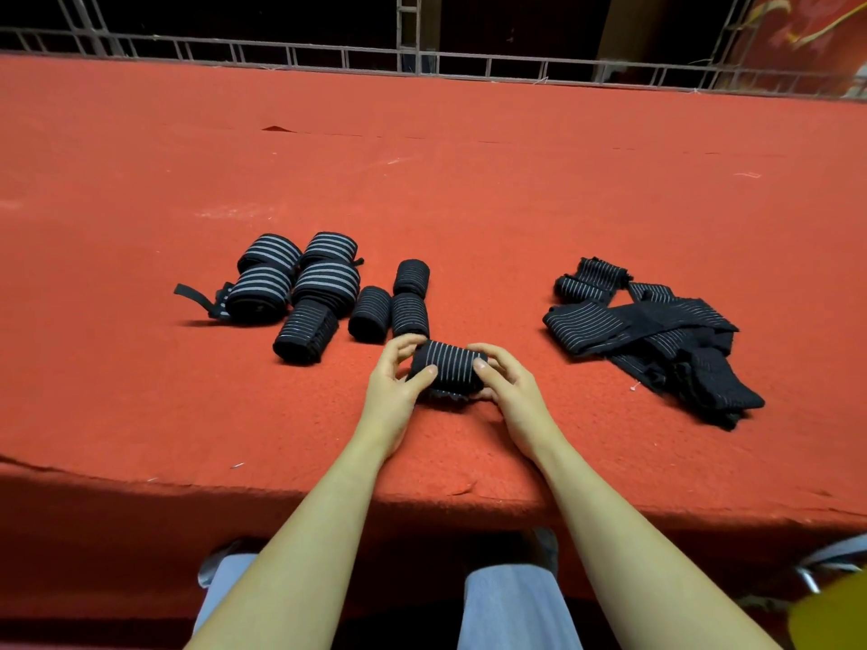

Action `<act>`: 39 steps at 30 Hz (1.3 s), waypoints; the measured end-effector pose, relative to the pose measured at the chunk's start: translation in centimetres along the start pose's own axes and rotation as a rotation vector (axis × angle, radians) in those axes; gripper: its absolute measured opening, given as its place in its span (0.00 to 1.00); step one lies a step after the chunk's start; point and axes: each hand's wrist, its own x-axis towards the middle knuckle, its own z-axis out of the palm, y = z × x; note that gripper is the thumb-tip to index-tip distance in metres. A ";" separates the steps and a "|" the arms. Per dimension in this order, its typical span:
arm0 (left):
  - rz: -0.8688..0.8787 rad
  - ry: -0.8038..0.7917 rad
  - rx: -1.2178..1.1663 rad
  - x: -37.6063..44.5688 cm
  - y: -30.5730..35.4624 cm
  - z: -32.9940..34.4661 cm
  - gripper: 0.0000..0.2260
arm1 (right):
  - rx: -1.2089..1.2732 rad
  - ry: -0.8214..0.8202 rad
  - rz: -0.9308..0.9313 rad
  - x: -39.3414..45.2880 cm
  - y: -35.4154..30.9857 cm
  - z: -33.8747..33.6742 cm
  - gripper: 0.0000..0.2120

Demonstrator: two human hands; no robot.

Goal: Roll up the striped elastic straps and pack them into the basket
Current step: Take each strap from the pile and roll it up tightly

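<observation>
Both forearms reach over the near edge of the red-covered table [140, 415], where the left hand [394, 387] and right hand [509, 391] clamp fingers on the ends of a half-rolled strap [448, 370]. Finished rolls [319, 293] cluster at ten o'clock, touching one another; the unrolled pile [657, 335] lies at two o'clock, well apart. Bare cloth stretches toward the railing [422, 63] at twelve.
</observation>
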 end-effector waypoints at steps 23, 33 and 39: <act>0.105 0.346 0.590 2.2 4.7 -8.5 0.06 | 0.082 -0.002 0.044 3.7 -0.8 12.6 0.13; 0.138 0.232 1.098 3.5 4.0 -10.0 0.11 | -0.251 0.032 0.052 5.3 0.5 14.8 0.13; 0.150 0.268 1.105 3.0 4.4 -9.7 0.12 | -0.341 0.073 0.002 5.3 0.2 14.0 0.11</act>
